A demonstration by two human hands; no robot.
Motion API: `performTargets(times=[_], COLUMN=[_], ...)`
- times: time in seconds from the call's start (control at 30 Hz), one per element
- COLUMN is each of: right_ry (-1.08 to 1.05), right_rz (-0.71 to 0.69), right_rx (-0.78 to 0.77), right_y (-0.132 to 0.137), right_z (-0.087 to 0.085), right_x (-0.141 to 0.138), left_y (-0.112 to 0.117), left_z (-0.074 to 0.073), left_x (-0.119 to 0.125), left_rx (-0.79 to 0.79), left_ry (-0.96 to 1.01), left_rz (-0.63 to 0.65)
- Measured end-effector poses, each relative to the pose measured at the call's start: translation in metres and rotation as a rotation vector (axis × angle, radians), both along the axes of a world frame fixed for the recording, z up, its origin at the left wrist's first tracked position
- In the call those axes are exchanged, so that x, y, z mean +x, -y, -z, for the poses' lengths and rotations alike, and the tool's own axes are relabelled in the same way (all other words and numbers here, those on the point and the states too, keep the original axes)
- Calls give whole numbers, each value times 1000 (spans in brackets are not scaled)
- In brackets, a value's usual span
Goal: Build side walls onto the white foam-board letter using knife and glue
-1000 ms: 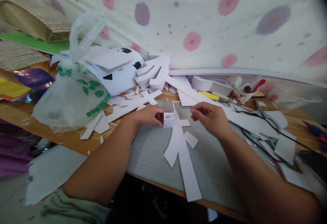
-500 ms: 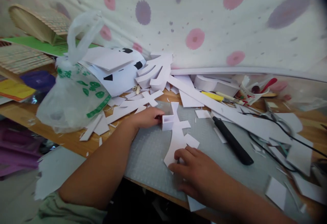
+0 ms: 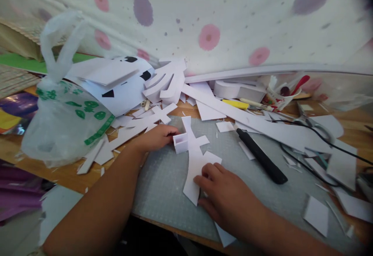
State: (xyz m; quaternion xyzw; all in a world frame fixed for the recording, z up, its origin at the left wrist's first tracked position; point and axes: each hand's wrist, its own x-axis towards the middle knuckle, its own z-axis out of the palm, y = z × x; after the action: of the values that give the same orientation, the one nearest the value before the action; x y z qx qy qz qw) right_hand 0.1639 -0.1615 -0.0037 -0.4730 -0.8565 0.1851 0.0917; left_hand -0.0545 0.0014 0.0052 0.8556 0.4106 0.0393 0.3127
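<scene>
Toward the front edge of the bench (image 3: 65,176), the white cutout (image 3: 196,158) is pinned flat by the right hand (image 3: 224,195), fingers pressed together; its small box (image 3: 181,142), pinched by the left hand (image 3: 154,137), is best kept square.

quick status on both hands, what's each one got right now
Left hand: fingers closed on the small paper box, at its left side.
Right hand: open, holding nothing, fingers pressing flat on the white cut-out.
</scene>
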Motion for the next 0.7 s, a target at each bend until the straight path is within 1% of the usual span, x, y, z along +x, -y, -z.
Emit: performTargets(times=[0.13, 0.2, 0.23, 0.3, 0.4, 0.47, 0.53, 0.6, 0.7], right_ry=[95, 142, 151, 131, -8, -128, -262, -419, -705], right_rz=[170, 218, 231, 256, 318, 370, 419, 448, 467], right_rx=[-19, -55, -76, -102, -104, -125, -176, -257, -451], right_y=[-4, -7, -9, -12, -18, -23, -30, -36, -42], right_z=[-5, -8, -9, -10, -10, -8, -5, -3, 2], right_x=[11, 15, 17, 20, 26, 32, 40, 48, 55], left_y=[-3, -6, -7, -9, -12, -12, -12, -12, -10], left_z=[5, 7, 8, 10, 13, 13, 13, 13, 12], left_x=[-2, -3, -3, -5, -7, -8, -7, -6, -3], left_rx=[-21, 6, 30, 81, 144, 170, 148, 101, 70], left_ry=[78, 125, 149, 184, 246, 296, 365, 429, 530], left_rz=[-49, -94, -136, -260, -444, -503, -504, -476, -433])
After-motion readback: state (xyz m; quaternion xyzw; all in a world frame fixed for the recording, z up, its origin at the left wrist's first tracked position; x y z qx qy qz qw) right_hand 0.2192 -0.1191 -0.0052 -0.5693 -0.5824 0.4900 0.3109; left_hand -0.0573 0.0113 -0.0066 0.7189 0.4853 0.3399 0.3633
